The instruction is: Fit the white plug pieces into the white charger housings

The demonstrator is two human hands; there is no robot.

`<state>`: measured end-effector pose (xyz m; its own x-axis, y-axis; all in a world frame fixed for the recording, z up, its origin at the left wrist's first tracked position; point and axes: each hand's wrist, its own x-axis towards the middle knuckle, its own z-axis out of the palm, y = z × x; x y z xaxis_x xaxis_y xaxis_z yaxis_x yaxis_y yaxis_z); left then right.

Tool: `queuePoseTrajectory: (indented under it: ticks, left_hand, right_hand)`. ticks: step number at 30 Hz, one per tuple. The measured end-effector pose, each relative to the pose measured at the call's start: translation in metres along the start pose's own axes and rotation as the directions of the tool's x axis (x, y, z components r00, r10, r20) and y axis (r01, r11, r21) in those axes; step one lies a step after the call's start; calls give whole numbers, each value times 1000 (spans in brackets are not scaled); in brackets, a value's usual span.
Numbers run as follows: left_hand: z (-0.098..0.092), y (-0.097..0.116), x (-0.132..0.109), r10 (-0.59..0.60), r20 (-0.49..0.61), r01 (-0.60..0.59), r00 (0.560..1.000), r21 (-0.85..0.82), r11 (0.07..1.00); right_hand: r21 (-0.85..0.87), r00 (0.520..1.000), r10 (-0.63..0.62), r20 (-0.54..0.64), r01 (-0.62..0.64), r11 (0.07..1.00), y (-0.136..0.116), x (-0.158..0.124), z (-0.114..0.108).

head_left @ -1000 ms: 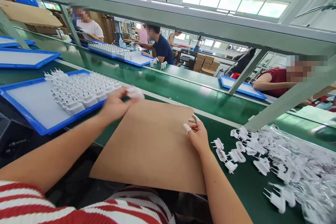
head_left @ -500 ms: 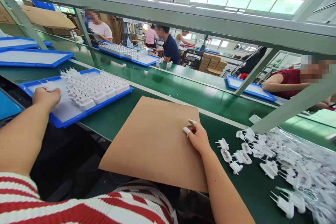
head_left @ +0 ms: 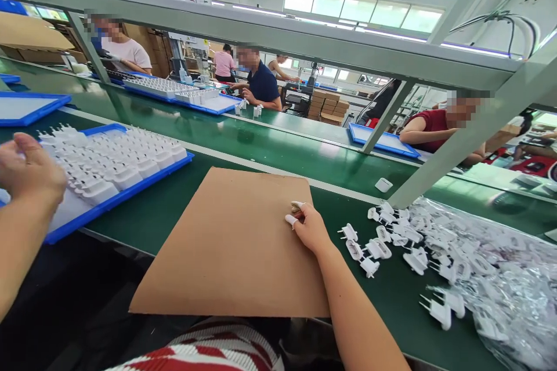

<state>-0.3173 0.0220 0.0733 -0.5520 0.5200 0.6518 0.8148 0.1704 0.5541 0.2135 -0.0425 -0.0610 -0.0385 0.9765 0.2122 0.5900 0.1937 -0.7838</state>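
Left hand (head_left: pixel 32 168): at the left frame edge, over the near-left part of the blue-rimmed tray (head_left: pixel 126 193); fingers curled, their ends cut off by the frame, so cannot tell what, if anything, they grip. Tray carries close rows of white plug pieces (head_left: pixel 115 156), pins up, just beside this hand. Right hand (head_left: pixel 310 229): over the right side of the brown cardboard sheet (head_left: pixel 235 249); fingers loosely bent, thumb and index slightly apart, nothing between them; white covers on both tips. Right of the sheet, on green bench (head_left: pixel 161 208): loose white plugs (head_left: pixel 378 248) beside clear plastic bags (head_left: pixel 517 284)
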Motion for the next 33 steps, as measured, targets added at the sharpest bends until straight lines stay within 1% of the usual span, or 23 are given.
queuePoseTrajectory:
  ticks: [1, 2, 3, 4, 5, 6, 7, 8, 9, 10, 11, 13, 14, 15, 16, 17, 19, 20, 22, 24, 27, 33]
  left_hand:
    - [2, 11, -8, 77, -78, -78, 994, 2, 997]
    - [3, 25, -17, 186, -139, -188, 973, -3, 982]
    - [5, 42, -28, 318, -176, -327, 931, -20, 945]
    - [8, 61, -40, 441, -164, -458, 882, -84, 885]
    - [10, 81, -53, 528, -118, -541, 841, -175, 823]
    - [14, 101, -67, 595, -60, -587, 801, -268, 764]
    - [18, 119, -81, 654, 9, -608, 756, -359, 708]
    - [23, 136, -95, 702, 84, -604, 707, -445, 661]
    - [29, 151, -108, 748, 158, -589, 645, -521, 618]
    - [36, 164, -122, 788, 236, -562, 569, -588, 582]
    - [43, 175, -135, 819, 310, -526, 483, -645, 554]
    - [58, 193, -161, 857, 420, -438, 300, -737, 515]
    - [66, 201, -174, 869, 443, -392, 219, -776, 494]
    - [73, 208, -186, 882, 446, -350, 152, -811, 470]
    - [79, 215, -198, 896, 434, -314, 97, -841, 441]
    - [86, 220, -209, 908, 415, -290, 57, -864, 413]
    - [101, 226, -228, 924, 382, -275, 4, -888, 369]
    - [109, 227, -237, 925, 379, -278, -11, -890, 361]
    - [122, 226, -249, 915, 403, -300, -38, -878, 374]
    - [132, 222, -257, 889, 452, -334, -71, -851, 406]
    - [137, 217, -258, 861, 494, -367, -118, -828, 424]
    - [139, 217, -252, 859, 489, -321, -150, -846, 425]
  right_hand:
    - [6, 1000, 7, 4, -7, 1000, -1, 0, -1]
    - [13, 1000, 15, 9, -15, 1000, -2, 0, -1]
    - [20, 1000, 22, 12, -23, 1000, -2, 0, -2]
    - [24, 1000, 28, 14, -29, 999, -3, 0, -2]
    - [26, 999, 32, 14, -33, 999, -4, 0, -3]
    - [25, 999, 34, 13, -34, 999, -4, 0, -3]
    - [22, 999, 34, 9, -35, 999, -5, 0, -4]
    - [19, 999, 34, 4, -34, 999, -5, 0, -4]
    - [15, 999, 33, -2, -33, 999, -5, 0, -5]
    - [11, 999, 31, -8, -31, 999, -5, -1, -6]
    - [6, 999, 27, -17, -27, 1000, -5, -1, -7]
    - [-7, 999, 16, -32, -16, 1000, -4, 0, -8]
    - [-13, 999, 9, -38, -9, 1000, -4, 0, -9]
    - [-18, 999, 3, -45, -4, 1000, -3, 0, -9]
    - [-21, 999, -3, -50, 2, 1000, -3, 0, -9]
    - [-23, 999, -8, -54, 7, 1000, -2, 1, -10]
    - [-33, 998, -20, -58, 18, 999, -1, 1, -9]
    - [-42, 998, -28, -57, 26, 999, 0, 2, -9]
    - [-65, 998, -45, -48, 42, 997, 1, 2, -9]
    - [-90, 998, -53, -38, 49, 995, 2, 3, -9]
    - [-93, 999, -37, -27, 34, 995, 0, 3, -10]
    - [-31, 1000, 12, 6, -12, 999, -4, 3, -10]
